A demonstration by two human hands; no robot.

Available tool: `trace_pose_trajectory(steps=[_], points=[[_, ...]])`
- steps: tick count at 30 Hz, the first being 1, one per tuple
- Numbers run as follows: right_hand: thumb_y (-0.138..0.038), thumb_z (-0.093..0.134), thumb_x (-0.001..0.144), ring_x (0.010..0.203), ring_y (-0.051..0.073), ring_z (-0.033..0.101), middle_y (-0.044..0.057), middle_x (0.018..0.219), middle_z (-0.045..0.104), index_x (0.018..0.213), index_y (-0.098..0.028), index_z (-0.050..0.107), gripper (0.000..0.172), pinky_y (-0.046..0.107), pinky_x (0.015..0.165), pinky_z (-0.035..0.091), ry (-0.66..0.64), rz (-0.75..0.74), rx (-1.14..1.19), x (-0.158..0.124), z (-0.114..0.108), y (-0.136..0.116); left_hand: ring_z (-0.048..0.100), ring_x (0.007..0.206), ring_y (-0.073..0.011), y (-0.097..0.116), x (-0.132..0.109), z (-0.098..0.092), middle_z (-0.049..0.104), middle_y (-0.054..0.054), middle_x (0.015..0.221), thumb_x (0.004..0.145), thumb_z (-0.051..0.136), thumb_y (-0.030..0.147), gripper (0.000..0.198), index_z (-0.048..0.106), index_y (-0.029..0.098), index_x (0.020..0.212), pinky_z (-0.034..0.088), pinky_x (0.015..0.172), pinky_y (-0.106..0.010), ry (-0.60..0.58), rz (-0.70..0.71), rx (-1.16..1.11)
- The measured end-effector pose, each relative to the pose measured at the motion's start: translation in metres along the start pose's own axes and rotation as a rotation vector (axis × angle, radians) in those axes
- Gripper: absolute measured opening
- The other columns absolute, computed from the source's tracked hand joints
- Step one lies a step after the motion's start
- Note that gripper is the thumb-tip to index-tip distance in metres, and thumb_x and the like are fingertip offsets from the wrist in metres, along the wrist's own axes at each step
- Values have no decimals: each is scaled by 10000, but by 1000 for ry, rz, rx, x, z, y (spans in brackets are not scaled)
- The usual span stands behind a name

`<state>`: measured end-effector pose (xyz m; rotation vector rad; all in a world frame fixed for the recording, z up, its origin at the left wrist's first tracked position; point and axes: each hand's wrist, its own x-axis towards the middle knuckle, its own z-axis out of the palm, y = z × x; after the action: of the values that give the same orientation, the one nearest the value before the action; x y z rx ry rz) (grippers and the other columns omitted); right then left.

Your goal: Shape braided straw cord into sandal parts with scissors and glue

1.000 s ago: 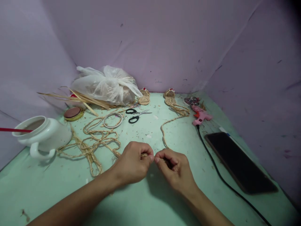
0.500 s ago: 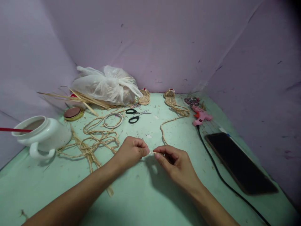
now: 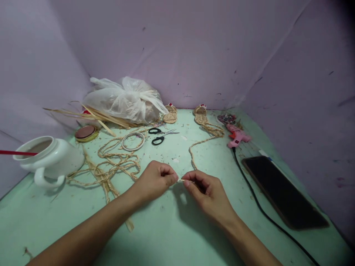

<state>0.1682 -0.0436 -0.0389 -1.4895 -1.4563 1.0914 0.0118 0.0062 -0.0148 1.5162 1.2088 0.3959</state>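
Near the table's middle, my left hand (image 3: 156, 179) and my right hand (image 3: 206, 188) meet almost fingertip to fingertip. Each pinches a thin pale piece of twisted straw cord, of which only a short bit shows in the gap. From behind my right hand a straw cord (image 3: 191, 153) leads back to a small woven slipper (image 3: 200, 116) by the wall. A second small slipper (image 3: 170, 115) lies to its left. Looser straw cord (image 3: 119, 168) spreads in loops left of my left hand. What my curled fingers cover inside my right palm is hidden.
Black-handled scissors (image 3: 159, 136) and a white ring (image 3: 133, 142) lie beyond my hands. At left stand a white pot (image 3: 59, 157) and a round tin (image 3: 85, 133), before a plastic bag (image 3: 124, 99). A pink glue gun (image 3: 239, 136), its black cable and a phone (image 3: 283, 192) lie right.
My left fingertips have shifted slightly right, narrowing the gap to my right hand. Both hands keep their pinch, and the things around them stay put.
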Motion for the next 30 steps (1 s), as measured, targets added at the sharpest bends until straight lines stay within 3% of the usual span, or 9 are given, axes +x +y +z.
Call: trace_pose_trajectory(steps=[10,15,19,21,23,26,30], points=[[-248,460,767,465,88,312,-53,517,366,620,-176,496,168,220,424,221,-14,-80,-27,-6,4,-1,349,539,-92,0,-7,15,426,36,530,698,465,265,181,546,134,602,275,502,-214,-4,84,58],[-281,468,759,459,88,322,-55,497,369,601,-175,504,194,216,422,232,-45,-7,46,-3,5,1,334,519,-91,-1,-7,14,396,44,505,698,457,261,182,535,143,583,254,480,-217,23,89,135],[-329,535,751,515,107,432,-8,580,534,767,-142,639,214,223,468,327,-37,34,80,1,2,3,310,490,-81,-3,-2,8,367,55,484,673,470,260,173,512,145,552,245,465,-211,50,53,68],[-334,561,746,532,118,475,29,679,615,925,-142,655,280,234,479,362,4,24,40,3,-1,4,291,474,-75,-3,0,5,352,60,471,670,486,283,192,504,144,539,240,459,-209,49,17,16],[-322,566,752,520,126,495,46,702,648,942,-149,662,274,247,476,381,44,9,-45,5,-6,6,284,464,-71,-2,2,2,353,61,464,666,500,301,206,512,140,539,235,455,-210,58,-6,-7],[-275,541,787,618,162,571,59,749,679,853,-177,676,179,282,561,439,86,-126,-197,6,-14,9,297,460,-70,-1,4,0,374,55,461,666,508,311,225,528,132,531,237,460,-214,59,-11,12],[-200,472,832,750,190,595,62,818,676,900,-198,661,201,313,652,456,137,-386,-421,6,-21,10,347,448,-79,0,2,1,414,55,465,681,511,319,200,584,135,658,250,457,-213,21,2,-9]])
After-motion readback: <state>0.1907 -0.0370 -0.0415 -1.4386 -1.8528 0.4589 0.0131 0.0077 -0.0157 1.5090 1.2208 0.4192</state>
